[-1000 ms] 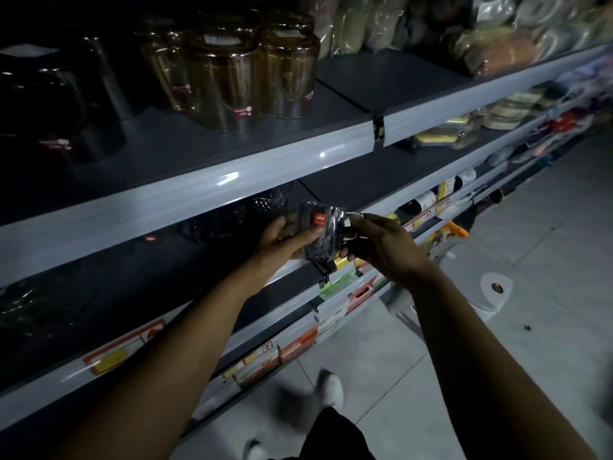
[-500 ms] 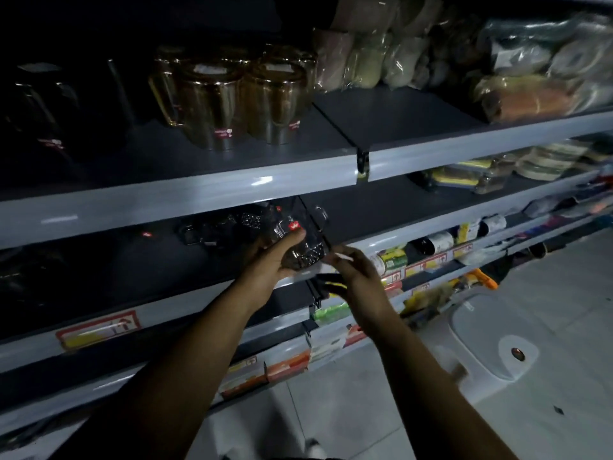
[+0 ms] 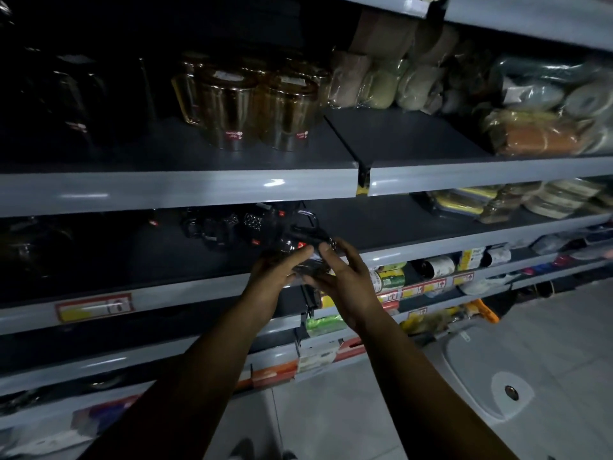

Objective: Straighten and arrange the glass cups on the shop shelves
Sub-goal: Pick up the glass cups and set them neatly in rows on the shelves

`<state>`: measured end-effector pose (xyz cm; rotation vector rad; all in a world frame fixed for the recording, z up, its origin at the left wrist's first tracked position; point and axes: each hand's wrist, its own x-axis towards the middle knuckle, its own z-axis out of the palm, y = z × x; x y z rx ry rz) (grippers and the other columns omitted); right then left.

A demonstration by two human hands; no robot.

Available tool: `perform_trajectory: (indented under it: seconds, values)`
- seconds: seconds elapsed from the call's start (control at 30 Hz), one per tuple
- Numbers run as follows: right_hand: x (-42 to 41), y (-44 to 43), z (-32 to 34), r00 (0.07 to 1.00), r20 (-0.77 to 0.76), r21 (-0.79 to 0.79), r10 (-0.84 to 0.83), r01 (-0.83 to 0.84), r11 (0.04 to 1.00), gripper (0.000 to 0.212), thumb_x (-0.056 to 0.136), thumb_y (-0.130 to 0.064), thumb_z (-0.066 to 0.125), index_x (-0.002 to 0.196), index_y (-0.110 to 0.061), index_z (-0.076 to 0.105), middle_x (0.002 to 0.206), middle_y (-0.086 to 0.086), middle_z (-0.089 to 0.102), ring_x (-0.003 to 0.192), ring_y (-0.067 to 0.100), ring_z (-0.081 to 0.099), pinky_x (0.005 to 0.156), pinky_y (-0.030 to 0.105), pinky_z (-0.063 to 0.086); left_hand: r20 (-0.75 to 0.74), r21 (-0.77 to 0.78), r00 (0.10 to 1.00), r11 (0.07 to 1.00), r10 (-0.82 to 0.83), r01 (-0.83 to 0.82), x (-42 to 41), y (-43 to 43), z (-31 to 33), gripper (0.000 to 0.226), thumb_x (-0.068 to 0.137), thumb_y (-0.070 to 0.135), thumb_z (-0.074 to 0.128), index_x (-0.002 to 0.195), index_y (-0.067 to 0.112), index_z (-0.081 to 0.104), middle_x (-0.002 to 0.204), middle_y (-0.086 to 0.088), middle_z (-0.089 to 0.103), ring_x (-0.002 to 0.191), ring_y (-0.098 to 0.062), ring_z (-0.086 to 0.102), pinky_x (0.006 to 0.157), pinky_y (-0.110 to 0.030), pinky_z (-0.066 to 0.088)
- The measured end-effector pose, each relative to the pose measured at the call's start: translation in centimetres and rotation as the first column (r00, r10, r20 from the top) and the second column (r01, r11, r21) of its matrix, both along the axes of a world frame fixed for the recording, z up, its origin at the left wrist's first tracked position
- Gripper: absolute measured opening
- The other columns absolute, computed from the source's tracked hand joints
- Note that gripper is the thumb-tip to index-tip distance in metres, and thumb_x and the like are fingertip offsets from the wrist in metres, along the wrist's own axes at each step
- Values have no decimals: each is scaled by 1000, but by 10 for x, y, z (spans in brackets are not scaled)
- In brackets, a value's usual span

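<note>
A clear glass cup [image 3: 306, 249] with a handle and a red sticker lies tilted between both hands at the front edge of the middle shelf [image 3: 185, 290]. My left hand [image 3: 277, 272] grips it from the left, fingers curled round its side. My right hand [image 3: 341, 280] holds it from the right and below. Behind it several more dark glass cups [image 3: 232, 227] stand on the same shelf. On the shelf above stand amber glass mugs [image 3: 252, 104] with red stickers, and darker jugs [image 3: 73, 94] stand left of them in deep shadow.
Wrapped bundles [image 3: 537, 127] fill the upper shelf at right. Stacked packs [image 3: 544, 200] sit at the right of the middle shelf. Cans and rolls [image 3: 434, 267] line the lower shelves. A white plastic stool [image 3: 497, 376] stands on the tiled floor at right.
Both hands have lifted the cup up and forward toward the middle shelf. My right hand moved from the handle side to under the cup. The camera tilted upward.
</note>
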<state>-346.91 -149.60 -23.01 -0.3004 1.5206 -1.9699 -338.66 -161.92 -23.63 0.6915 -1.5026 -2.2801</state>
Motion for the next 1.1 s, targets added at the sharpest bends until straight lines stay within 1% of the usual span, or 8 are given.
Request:
perform_trajectory:
  seconds: [0.2,0.37,0.5,0.7,0.8,0.93,1.0,1.1]
  values:
    - [-11,-19,4,966,-258,97,-24,51,994,45,90,-19,77,132,-14,61,121,12,71,109,32,71,86,44,60,141,-142,987,985,-82,102,12,-41,-6,53,72,51,83,116,25,69,114,3,75,107,-20,71,99,-36,51]
    - [-39,-32,-6,886,-447,236,-126,253,938,57,76,-13,88,123,-4,58,115,8,69,104,20,68,87,37,58,171,-340,972,936,160,-94,19,-80,-19,26,93,19,70,118,17,64,113,-8,70,105,-23,67,89,-30,49]
    - [-50,-45,-10,792,-611,402,-15,326,856,67,69,-25,93,125,-17,58,119,-3,69,107,15,66,92,31,54,140,-534,945,826,296,-180,33,-94,-23,26,95,11,64,121,11,62,99,0,64,96,-16,61,76,-13,42]
    - [-74,-65,-12,717,-682,493,148,300,817,69,68,-18,93,127,-13,58,118,-2,66,109,15,62,91,24,47,116,-566,920,787,374,-248,42,-109,-33,36,94,4,63,129,5,53,106,-3,61,86,-9,58,79,-15,47]
    - [-88,-76,-12,662,-709,550,243,304,778,69,68,-18,93,128,-13,60,121,2,66,110,17,60,90,19,42,115,-545,909,791,400,-279,44,-111,-37,37,94,0,62,130,2,52,97,4,60,81,1,56,73,-2,44]
    - [-99,-85,-20,685,-678,576,268,269,772,75,63,-25,94,129,-17,58,125,2,64,113,17,62,89,19,45,95,-494,904,808,418,-322,45,-107,-37,38,94,-5,61,130,1,49,95,13,57,82,2,57,71,0,43]
    - [-103,-82,-32,753,-640,507,152,266,820,88,56,-34,95,131,-23,51,131,0,61,118,17,60,95,28,51,89,-467,908,822,410,-325,45,-106,-39,38,93,-3,63,128,7,51,96,14,59,83,3,58,73,-1,43]
    - [-90,-67,-44,908,-402,298,-119,252,921,66,73,-9,89,129,-9,53,124,10,64,109,20,64,90,30,57,103,-470,912,828,397,-307,46,-108,-43,27,94,3,66,116,17,57,95,18,62,87,4,59,73,1,41]
